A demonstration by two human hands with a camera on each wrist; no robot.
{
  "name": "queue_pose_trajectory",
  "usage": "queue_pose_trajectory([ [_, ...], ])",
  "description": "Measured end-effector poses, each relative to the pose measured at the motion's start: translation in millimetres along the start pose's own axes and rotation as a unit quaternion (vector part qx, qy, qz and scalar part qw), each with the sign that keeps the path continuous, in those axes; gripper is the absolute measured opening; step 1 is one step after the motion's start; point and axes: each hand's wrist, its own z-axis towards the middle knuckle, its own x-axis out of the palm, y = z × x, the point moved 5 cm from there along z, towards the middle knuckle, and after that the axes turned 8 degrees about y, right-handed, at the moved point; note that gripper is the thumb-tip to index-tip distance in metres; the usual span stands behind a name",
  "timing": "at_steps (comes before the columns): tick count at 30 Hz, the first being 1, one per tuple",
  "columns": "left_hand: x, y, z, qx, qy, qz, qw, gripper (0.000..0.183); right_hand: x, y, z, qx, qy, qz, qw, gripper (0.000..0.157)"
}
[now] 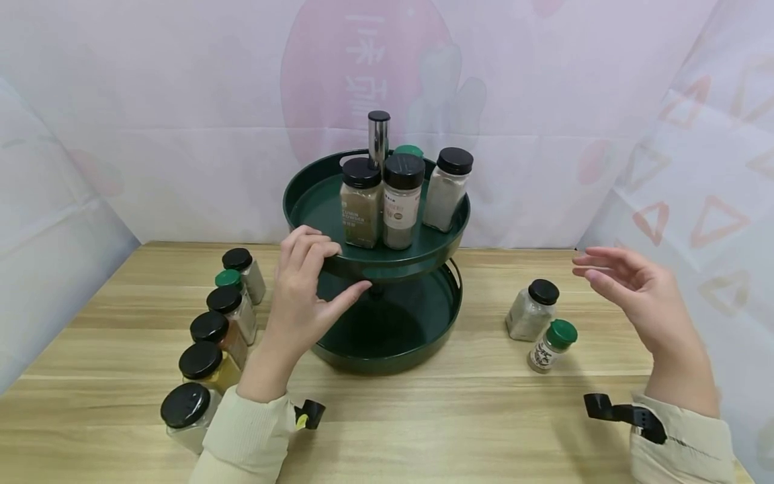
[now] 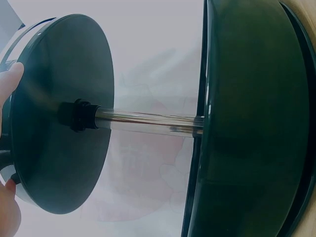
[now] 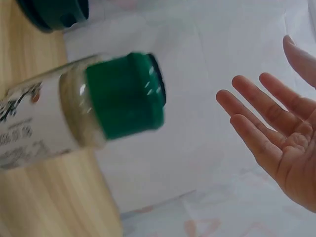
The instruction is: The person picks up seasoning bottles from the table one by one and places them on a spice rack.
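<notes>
Left hand [image 1: 302,292]: gripping near-left rim of green upper tray [image 1: 317,200], fingers curled. Right hand [image 1: 643,296]: fingers loosely spread, raised over table [image 1: 459,423], right of green-capped jar [image 1: 545,355].

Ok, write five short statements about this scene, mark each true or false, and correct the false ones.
1. The left hand touches the upper tray. True.
2. The right hand grips a jar. False: its fingers hold nothing.
3. The cumin jar stands on the lower tray. False: it stands on the upper tray.
4. A black-capped jar and a green-capped jar stand at the right of the table. True.
5. Every cap in the left row is black. False: the second from the back is a green cap.
</notes>
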Motion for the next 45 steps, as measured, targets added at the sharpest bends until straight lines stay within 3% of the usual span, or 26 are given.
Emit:
queue_pose_trajectory([
  [6,0.8,0.0,0.1,0.0,0.001,0.0,1.0,0.054,-6.6,-21,-11,0.072,0.036,-0.123,0.989,0.037],
  [9,1.0,-0.1,0.5,-0.001,0.004,-0.001,1.0,0.054,-7.3,-30,-15,0.091,0.064,-0.15,0.982,0.037],
  [18,0.8,-0.4,0.3,0.001,-0.001,-0.005,1.0,0.054,-3.4,-50,-21,0.069,0.163,-0.111,0.978,0.038],
  [24,0.7,0.1,-0.2,-0.002,0.003,-0.002,1.0,0.056,-1.2,-58,-25,0.071,0.204,-0.103,0.971,0.038],
  [38,-0.4,0.3,-0.1,0.0,0.009,0.0,1.0,0.054,4.2,-71,-30,0.096,0.251,-0.056,0.961,0.037],
  [45,-0.1,0.2,0.4,0.001,0.008,0.0,1.0,0.056,9.3,-76,-31,0.091,0.251,-0.082,0.96,0.035],
])
